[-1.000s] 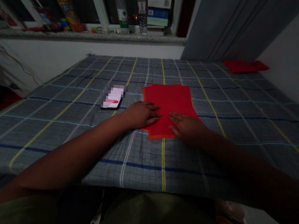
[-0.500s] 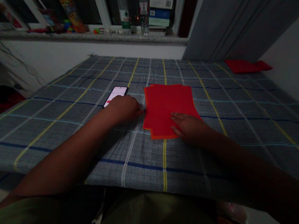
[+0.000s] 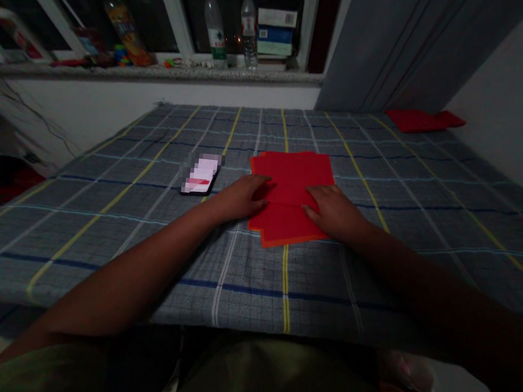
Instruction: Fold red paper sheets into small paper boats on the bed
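Observation:
A small stack of red paper [image 3: 292, 168] lies on the plaid cloth, its sheets unevenly lined up, with orange edges showing at the left and the near side. A faint crosswise line runs over the top sheet between my hands. My left hand [image 3: 245, 197] rests on the stack's left edge, thumb and fingers apart. Opposite it, my right hand [image 3: 334, 212] lies on the right part of the paper, fingers spread and thumb apart. Neither hand lifts the paper. Left of my left hand lies a phone [image 3: 202, 174] with a lit, partly blurred screen.
The grey plaid cloth [image 3: 114, 237] covers the table. A red packet [image 3: 419, 120] lies at the far right corner by the curtain [image 3: 387, 42]. Bottles, including a clear one [image 3: 249, 31], and stacked boxes [image 3: 276, 34] stand on the windowsill [image 3: 185, 73].
My left hand has come from beside the phone to the right, onto the paper's left edge, and its fingers have spread. The right hand stays on the paper. The view has tilted slightly.

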`<act>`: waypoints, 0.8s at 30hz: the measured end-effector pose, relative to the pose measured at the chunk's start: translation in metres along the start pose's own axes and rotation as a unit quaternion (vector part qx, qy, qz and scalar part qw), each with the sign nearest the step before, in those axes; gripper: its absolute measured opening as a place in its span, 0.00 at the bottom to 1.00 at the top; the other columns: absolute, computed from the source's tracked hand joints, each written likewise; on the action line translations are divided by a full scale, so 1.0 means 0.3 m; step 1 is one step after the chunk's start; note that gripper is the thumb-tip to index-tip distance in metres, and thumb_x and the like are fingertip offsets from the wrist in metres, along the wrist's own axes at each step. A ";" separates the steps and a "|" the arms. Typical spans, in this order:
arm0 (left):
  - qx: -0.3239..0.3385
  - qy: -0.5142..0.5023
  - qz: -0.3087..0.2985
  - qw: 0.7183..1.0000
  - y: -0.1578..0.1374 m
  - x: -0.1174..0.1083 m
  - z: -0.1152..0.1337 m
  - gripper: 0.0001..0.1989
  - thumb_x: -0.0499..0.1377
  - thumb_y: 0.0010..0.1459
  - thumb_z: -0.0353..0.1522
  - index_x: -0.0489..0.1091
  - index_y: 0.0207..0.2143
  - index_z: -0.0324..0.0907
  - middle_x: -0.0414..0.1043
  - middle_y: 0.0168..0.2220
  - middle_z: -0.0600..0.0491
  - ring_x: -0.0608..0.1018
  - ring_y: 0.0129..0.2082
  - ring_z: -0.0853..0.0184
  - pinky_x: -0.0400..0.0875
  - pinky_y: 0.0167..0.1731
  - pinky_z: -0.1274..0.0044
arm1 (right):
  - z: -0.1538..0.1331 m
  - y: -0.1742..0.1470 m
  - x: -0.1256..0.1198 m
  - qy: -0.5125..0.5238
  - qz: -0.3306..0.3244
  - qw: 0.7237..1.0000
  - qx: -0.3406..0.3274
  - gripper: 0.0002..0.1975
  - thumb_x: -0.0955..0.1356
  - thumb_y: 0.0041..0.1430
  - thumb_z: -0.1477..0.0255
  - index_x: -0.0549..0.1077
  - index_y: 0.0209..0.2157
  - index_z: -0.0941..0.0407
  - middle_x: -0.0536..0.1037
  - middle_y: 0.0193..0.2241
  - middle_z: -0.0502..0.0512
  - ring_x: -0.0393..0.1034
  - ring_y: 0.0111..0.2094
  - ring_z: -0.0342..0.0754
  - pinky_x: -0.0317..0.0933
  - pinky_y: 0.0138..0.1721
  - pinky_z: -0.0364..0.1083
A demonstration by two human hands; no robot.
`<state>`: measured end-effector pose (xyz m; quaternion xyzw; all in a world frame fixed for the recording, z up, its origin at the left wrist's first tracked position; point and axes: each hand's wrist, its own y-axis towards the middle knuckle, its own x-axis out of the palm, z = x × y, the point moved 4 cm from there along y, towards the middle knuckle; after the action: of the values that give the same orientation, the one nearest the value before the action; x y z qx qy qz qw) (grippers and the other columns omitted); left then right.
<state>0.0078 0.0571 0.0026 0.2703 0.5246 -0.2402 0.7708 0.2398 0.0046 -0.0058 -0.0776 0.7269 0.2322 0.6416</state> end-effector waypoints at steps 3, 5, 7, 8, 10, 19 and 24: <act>-0.019 -0.018 -0.002 1.000 -0.001 -0.011 -0.006 0.32 0.62 0.62 0.35 0.63 0.67 0.36 0.67 0.66 0.36 0.71 0.66 0.52 0.66 0.65 0.59 | 0.020 0.006 0.004 0.029 0.010 0.999 0.017 0.26 0.66 0.67 0.66 0.70 0.61 0.64 0.77 0.56 0.72 0.70 0.59 0.63 0.60 0.63 0.59; -0.021 -0.026 0.007 0.999 -0.001 -0.016 -0.006 0.31 0.62 0.61 0.34 0.64 0.66 0.37 0.68 0.66 0.37 0.72 0.65 0.52 0.66 0.65 0.60 | 0.032 0.009 -0.001 0.049 0.028 0.998 0.025 0.28 0.68 0.64 0.65 0.69 0.62 0.63 0.76 0.57 0.71 0.69 0.60 0.64 0.60 0.63 0.60; -0.015 -0.031 0.024 0.999 0.000 -0.020 -0.008 0.29 0.62 0.60 0.32 0.66 0.64 0.41 0.70 0.64 0.40 0.73 0.63 0.54 0.68 0.64 0.60 | 0.040 0.009 -0.013 0.063 0.048 0.996 0.030 0.30 0.70 0.61 0.65 0.68 0.62 0.60 0.74 0.58 0.70 0.68 0.60 0.65 0.61 0.62 0.62; -0.011 -0.035 0.031 0.999 0.001 -0.020 -0.009 0.28 0.62 0.59 0.31 0.67 0.62 0.42 0.72 0.62 0.42 0.75 0.62 0.54 0.69 0.63 0.60 | 0.041 0.008 -0.020 0.067 0.057 0.996 0.032 0.31 0.71 0.59 0.65 0.67 0.63 0.59 0.74 0.58 0.70 0.67 0.61 0.65 0.61 0.62 0.62; -0.007 -0.049 0.043 0.998 0.004 -0.018 -0.013 0.25 0.62 0.59 0.30 0.69 0.59 0.44 0.75 0.59 0.43 0.77 0.58 0.55 0.71 0.60 0.61 | 0.036 0.005 -0.039 0.067 0.073 0.994 0.034 0.32 0.70 0.58 0.68 0.66 0.63 0.60 0.72 0.59 0.71 0.66 0.61 0.66 0.60 0.63 0.63; 0.006 -0.127 0.066 0.990 0.004 -0.038 -0.013 0.15 0.58 0.58 0.28 0.71 0.48 0.43 0.78 0.47 0.47 0.80 0.44 0.63 0.76 0.48 0.67 | 0.037 -0.003 -0.095 0.135 0.121 0.983 0.031 0.27 0.64 0.59 0.76 0.68 0.61 0.59 0.75 0.51 0.67 0.73 0.49 0.58 0.69 0.52 0.57; -0.022 -0.190 0.060 0.980 0.006 -0.036 -0.033 0.15 0.57 0.59 0.26 0.69 0.49 0.44 0.79 0.49 0.47 0.81 0.44 0.64 0.76 0.48 0.69 | 0.055 0.001 -0.099 0.115 0.102 0.988 -0.003 0.15 0.63 0.60 0.76 0.75 0.47 0.57 0.78 0.45 0.65 0.73 0.49 0.59 0.67 0.53 0.56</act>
<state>-0.0013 0.0658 0.0100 0.2333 0.3563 -0.2288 0.8754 0.2595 0.0065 0.0220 -0.0311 0.7994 0.2881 0.5263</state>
